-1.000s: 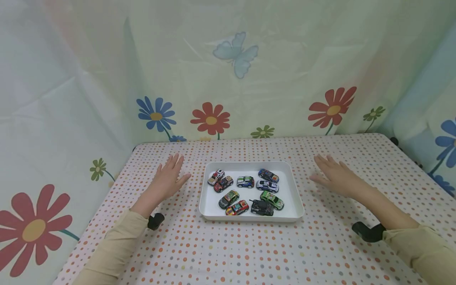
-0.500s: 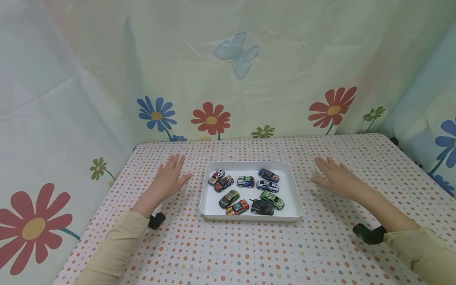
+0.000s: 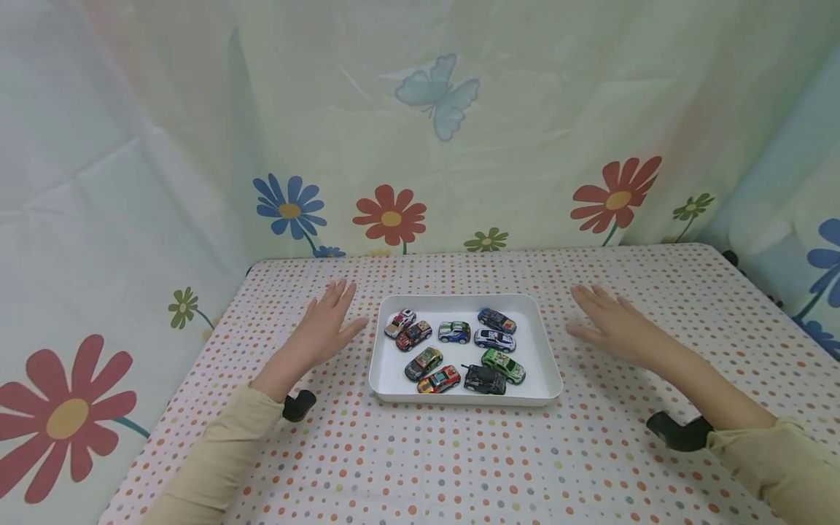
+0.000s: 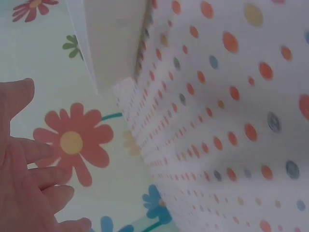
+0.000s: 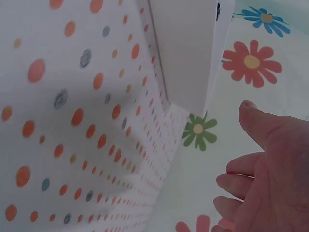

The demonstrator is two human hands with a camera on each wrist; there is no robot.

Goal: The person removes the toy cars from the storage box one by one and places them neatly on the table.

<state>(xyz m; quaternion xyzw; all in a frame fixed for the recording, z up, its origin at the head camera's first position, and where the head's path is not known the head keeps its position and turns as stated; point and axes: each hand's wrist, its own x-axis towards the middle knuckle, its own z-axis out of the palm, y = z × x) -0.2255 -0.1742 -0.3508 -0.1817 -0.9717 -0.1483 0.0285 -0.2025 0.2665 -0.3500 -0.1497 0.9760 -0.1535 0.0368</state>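
A white tray [image 3: 464, 399] lies on the table, holding several small toy cars. Among them are a green car [image 3: 503, 365], a red and yellow car [image 3: 439, 380] and a black vehicle like a tank [image 3: 485, 379]. To the tray's left is my left hand [image 3: 321, 328], fingers extended and holding nothing. My right hand [image 3: 613, 327] is on the tray's right side, also with extended fingers and nothing in it. Both hands are apart from the tray. In the wrist views only the tray's outer wall [image 4: 113, 43] shows near each hand, and the thumbs point toward it.
A dotted cloth [image 3: 420, 467] covers the table. Behind it hangs a pale curtain [image 3: 525, 109] printed with flowers and a butterfly. Black wrist devices, one at the left wrist [image 3: 299, 405] and one at the right wrist [image 3: 679, 432], stick out below the forearms.
My left hand has shifted a little to the right, closer to the tray. The right hand has moved slightly left. The cars and tray stay as they were; the head view has tilted slightly.
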